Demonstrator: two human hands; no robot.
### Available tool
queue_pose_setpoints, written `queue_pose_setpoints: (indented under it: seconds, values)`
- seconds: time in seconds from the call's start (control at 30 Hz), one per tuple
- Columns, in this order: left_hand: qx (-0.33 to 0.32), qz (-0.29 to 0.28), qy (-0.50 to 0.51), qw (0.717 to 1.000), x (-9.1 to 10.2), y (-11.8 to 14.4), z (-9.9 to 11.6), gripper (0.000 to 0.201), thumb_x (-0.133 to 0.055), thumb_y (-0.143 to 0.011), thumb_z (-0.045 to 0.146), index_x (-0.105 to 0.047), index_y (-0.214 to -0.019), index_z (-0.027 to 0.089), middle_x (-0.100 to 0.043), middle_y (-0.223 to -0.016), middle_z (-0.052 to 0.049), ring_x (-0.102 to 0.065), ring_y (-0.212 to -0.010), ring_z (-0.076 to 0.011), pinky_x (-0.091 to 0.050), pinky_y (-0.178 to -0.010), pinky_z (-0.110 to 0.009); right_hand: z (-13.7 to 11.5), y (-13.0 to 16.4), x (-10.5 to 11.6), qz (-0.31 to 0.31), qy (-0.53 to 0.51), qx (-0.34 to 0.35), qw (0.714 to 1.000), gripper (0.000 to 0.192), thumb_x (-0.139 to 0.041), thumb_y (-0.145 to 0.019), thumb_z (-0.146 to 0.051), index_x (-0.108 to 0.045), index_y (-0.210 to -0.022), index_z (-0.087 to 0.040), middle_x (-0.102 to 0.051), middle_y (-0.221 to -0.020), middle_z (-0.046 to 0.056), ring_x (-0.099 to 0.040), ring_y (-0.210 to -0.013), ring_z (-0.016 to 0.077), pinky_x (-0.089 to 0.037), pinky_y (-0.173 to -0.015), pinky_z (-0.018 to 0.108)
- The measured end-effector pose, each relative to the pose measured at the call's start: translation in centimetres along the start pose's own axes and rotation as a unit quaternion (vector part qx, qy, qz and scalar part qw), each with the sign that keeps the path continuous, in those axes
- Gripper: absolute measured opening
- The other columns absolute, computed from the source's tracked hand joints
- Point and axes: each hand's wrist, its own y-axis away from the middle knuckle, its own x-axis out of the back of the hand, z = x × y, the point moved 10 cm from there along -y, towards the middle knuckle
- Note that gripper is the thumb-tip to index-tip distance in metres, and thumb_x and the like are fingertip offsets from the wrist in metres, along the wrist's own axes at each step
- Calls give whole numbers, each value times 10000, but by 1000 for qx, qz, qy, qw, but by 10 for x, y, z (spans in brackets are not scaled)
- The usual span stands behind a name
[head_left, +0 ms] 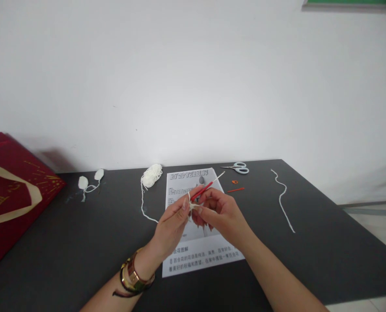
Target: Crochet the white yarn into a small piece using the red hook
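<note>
Above the middle of the table [326,255], over a printed sheet [199,245]: one small white piece [192,206], pinched between both hands and largely covered by fingers, its form too small to tell; left hand [175,213], thumb and fingers closed on the left side of the piece; right hand [225,212], thumb and fingertips closed on its right side; one hook [203,190], red handle, pale shaft, slanting up and rightward at the fingers, which hand bears it cannot be told; bracelets [134,273], gold and dark, on the left wrist.

Sheet: flat, large heading at the far end, lines of characters at the near end, partly hidden by the hands; yarn [152,175], white, bundled, left of the heading, its loose end running down to the left hand; scissors [240,168], pale handles, right of the sheet; marker [234,182], orange, nearer than these; needle [235,190], orange, just beside it; strand [282,195], white, wavy, farther right; two petals [83,182], white, joined by a cord, left of the yarn; bag [14,195], red, cream ribbon, far left.
</note>
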Motion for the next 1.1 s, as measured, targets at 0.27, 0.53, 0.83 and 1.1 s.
queue_pose_setpoints:
  seconds: [0.27, 0.53, 0.83, 1.1]
  values:
    - [-6, -7, 18, 1000, -3, 0, 1, 372, -495, -912, 306, -603, -1238, 165, -610, -712, -33, -499, -653, -146, -386, -628, -284, 7, -2, -1, 6, -26, -27, 999, 198, -691, -743, -236, -542, -856, -171, -597, -506, -60, -508, -412, 67, -326, -380, 157]
    - [6, -26, 4, 1000, -4, -1, -3, 414, -486, -914, 304, -554, -1292, 148, -572, -641, -27, -493, -625, -150, -400, -621, -302, 11, -2, -7, -42, -108, -16, 993, 230, -671, -727, -168, -529, -908, -186, -577, -587, -58, -577, -492, 112, -432, -389, 186]
    - [5, -46, -192, 980, 2, -6, -1, 463, -496, -915, 310, -480, -1358, 175, -585, -644, -14, -513, -604, -136, -402, -600, -284, 14, -6, -3, -32, -84, -6, 996, 159, -618, -722, -108, -517, -831, -166, -622, -591, -21, -546, -475, 91, -376, -387, 165]
    - [-36, -24, -254, 966, -1, -4, -4, 477, -467, -925, 320, -439, -1383, 186, -583, -744, -18, -497, -581, -111, -416, -571, -261, 16, -8, 0, -28, -90, -18, 995, 355, -596, -663, -41, -545, -991, -169, -641, -679, -21, -593, -496, 98, -393, -378, 153]
